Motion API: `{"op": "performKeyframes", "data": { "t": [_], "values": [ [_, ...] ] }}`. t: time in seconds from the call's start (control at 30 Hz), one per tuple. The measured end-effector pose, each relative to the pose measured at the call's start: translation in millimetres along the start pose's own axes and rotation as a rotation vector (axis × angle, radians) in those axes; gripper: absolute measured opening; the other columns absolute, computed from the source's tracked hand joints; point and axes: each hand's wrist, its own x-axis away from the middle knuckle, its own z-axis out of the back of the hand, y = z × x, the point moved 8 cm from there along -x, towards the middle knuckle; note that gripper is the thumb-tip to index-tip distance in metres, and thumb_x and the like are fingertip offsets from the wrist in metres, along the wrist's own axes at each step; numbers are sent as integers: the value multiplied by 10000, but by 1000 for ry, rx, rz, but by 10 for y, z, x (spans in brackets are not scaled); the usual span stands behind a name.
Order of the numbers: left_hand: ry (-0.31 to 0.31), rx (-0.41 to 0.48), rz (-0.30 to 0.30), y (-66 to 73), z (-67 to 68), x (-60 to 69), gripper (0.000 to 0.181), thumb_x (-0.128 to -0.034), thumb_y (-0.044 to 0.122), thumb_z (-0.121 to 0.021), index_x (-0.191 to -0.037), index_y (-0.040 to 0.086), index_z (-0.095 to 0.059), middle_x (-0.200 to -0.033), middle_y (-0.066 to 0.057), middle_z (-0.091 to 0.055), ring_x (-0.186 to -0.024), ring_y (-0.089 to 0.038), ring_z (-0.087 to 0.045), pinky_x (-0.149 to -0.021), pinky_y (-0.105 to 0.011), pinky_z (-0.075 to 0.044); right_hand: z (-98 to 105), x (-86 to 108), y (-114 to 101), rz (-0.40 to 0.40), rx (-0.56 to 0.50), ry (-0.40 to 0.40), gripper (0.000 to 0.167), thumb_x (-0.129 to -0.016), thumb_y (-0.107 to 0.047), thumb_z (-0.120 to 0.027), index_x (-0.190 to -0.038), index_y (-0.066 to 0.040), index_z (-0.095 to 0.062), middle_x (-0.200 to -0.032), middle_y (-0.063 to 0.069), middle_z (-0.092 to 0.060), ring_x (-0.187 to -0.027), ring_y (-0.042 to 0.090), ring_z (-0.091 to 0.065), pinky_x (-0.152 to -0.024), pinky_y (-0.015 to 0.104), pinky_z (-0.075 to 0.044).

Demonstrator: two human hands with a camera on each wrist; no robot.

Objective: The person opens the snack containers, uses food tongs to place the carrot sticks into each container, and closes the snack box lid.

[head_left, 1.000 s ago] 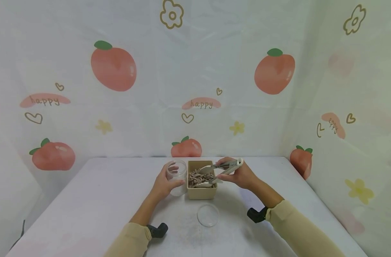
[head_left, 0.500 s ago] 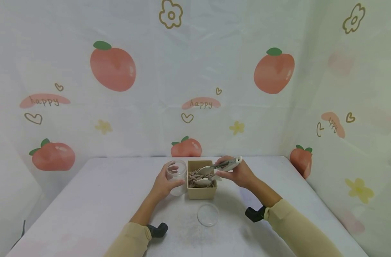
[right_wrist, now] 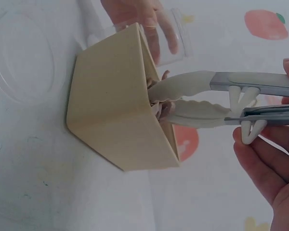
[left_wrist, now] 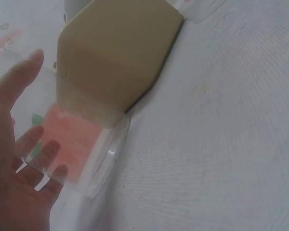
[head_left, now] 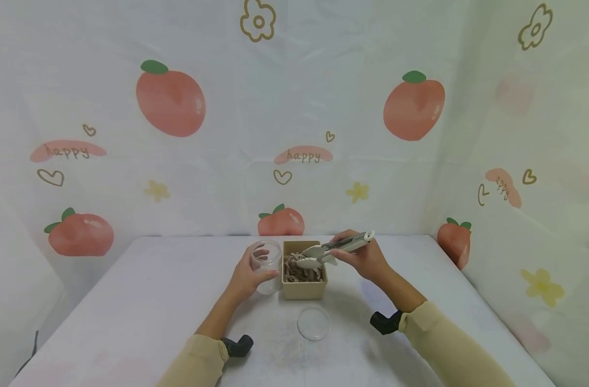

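Observation:
My left hand [head_left: 246, 277] holds a clear plastic jar [head_left: 269, 282] upright, its mouth uncovered. In the left wrist view, fingers and thumb go round opposite sides of the jar [left_wrist: 98, 163]. Touching or nearly touching it is a beige rectangular box [head_left: 304, 292] with many greyish-brown twisted pieces [head_left: 299, 273] inside. My right hand [head_left: 364, 258] grips metal tongs [head_left: 345, 245] with pale tips. In the right wrist view, the tongs' tips [right_wrist: 183, 86] are close together at the box's mouth, against some pieces; whether they pinch any I cannot tell.
A clear round lid [head_left: 314, 323] lies flat on the white table [head_left: 169, 301] in front of the box. A white cloth backdrop with printed fruit [head_left: 281, 222] rises behind the table's far edge and along its sides.
The tongs have narrowed from widely spread, and their tips have risen from deep among the pieces. My right hand has shifted slightly up. The left hand and jar stay put.

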Motion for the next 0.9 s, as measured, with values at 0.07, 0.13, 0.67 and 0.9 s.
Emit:
{"op": "performKeyframes", "data": {
  "t": [0.07, 0.13, 0.67, 0.9],
  "values": [
    [1, -1, 3, 6, 4, -3, 835, -730, 204, -868, -1420, 156, -400, -1298, -67, -575, -1247, -280, -499, -1061, -484, -346, 32, -2, 6, 0, -30, 16, 206, -818, 32, -746, -986, 108, -654, -912, 234, -684, -752, 164, -610, -624, 255, -512],
    [2, -6, 6, 10, 7, -4, 835, -731, 208, -867, -1421, 156, -400, -1300, -70, -575, -1247, -273, -499, -1063, -485, -344, 54, -2, 14, 0, -70, 25, 206, -820, 48, -736, -991, 121, -646, -921, 252, -676, -759, 157, -607, -626, 247, -505],
    [-14, -21, 16, 19, 3, 3, 852, -753, 218, -855, -1445, 138, -364, -1344, -130, -545, -1262, -279, -485, -1065, -490, -343, 209, -17, -75, 51, -225, 87, 179, -831, 170, -637, -1001, 204, -593, -919, 367, -616, -723, 101, -564, -613, 196, -488],
    [-17, -16, 1, 14, -8, -2, 856, -754, 210, -854, -1449, 127, -362, -1339, -134, -544, -1257, -298, -488, -1051, -504, -351, 167, 18, 13, 26, -251, 72, 185, -839, 172, -626, -1014, 207, -582, -927, 374, -602, -725, 107, -557, -614, 200, -484]
  ]
}}
